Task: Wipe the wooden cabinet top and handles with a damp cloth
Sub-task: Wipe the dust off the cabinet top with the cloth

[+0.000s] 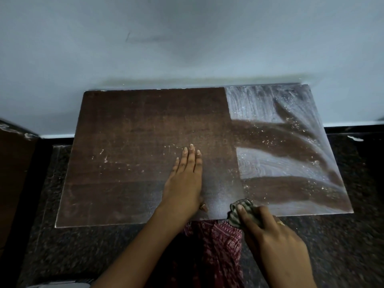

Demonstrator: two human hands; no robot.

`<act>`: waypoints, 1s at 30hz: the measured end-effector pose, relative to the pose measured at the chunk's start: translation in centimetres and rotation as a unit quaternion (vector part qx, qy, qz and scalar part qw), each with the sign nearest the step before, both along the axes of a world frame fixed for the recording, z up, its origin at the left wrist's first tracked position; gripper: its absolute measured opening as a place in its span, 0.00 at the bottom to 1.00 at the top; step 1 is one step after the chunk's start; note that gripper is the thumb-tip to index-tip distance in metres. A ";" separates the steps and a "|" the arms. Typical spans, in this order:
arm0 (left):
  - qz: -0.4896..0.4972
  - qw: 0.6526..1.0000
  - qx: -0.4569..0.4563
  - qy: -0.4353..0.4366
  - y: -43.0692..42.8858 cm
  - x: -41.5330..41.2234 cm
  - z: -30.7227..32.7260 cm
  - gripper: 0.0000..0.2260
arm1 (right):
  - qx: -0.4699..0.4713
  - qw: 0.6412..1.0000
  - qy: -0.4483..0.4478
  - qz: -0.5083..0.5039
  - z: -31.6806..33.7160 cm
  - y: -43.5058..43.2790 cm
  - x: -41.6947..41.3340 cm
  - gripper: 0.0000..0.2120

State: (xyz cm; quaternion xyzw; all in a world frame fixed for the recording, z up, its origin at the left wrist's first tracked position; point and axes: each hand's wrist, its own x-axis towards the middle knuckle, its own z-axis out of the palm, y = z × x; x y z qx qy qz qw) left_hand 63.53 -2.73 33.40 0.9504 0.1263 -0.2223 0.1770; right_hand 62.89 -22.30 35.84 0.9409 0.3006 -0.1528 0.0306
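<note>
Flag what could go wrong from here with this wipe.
1. The cloth is bunched small in the right hand at the near edge of the top; a stroke may push grit onto the floor rather than lift it.
2. Pale specks sit among wet streaks on the right side; they may smear instead of clearing.
3. The left hand lies flat on the dusty left side; it may leave prints or hide a missed patch.

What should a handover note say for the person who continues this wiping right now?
Left hand: flat on the cabinet top, fingers straight.
Right hand: grips the cloth at the front edge.
Done: wipe streaks show on the right part.
To do: the left part, specked; white residue on the right; the handles, not in view.
</note>
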 end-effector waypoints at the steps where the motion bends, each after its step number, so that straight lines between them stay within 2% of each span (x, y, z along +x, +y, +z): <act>1: -0.001 1.000 -0.001 0.001 0.0 0.0 0.0 0.51 | -0.001 1.000 0.001 0.004 0.0 -0.3 0.2 0.30; 5: -0.002 1.000 -0.006 0.001 0.1 0.0 0.0 0.52 | -0.011 1.000 0.004 0.012 0.2 0.0 2.2 0.25; 10: -0.006 1.000 -0.007 -0.003 0.1 0.0 0.1 0.52 | -0.020 0.998 -0.043 0.027 0.5 3.0 6.9 0.17; 15: -0.004 1.000 0.000 -0.001 -0.1 0.1 0.1 0.52 | 0.035 0.997 -0.071 0.020 0.0 7.3 13.4 0.14; 22: -0.005 1.000 0.011 0.009 -0.2 0.1 0.0 0.54 | 0.079 0.995 -0.057 -0.029 -0.6 13.4 22.4 0.14; 30: -0.005 1.000 0.007 0.000 -0.2 -0.1 -0.2 0.53 | 0.107 0.989 -0.065 -0.076 -1.0 14.7 25.0 0.14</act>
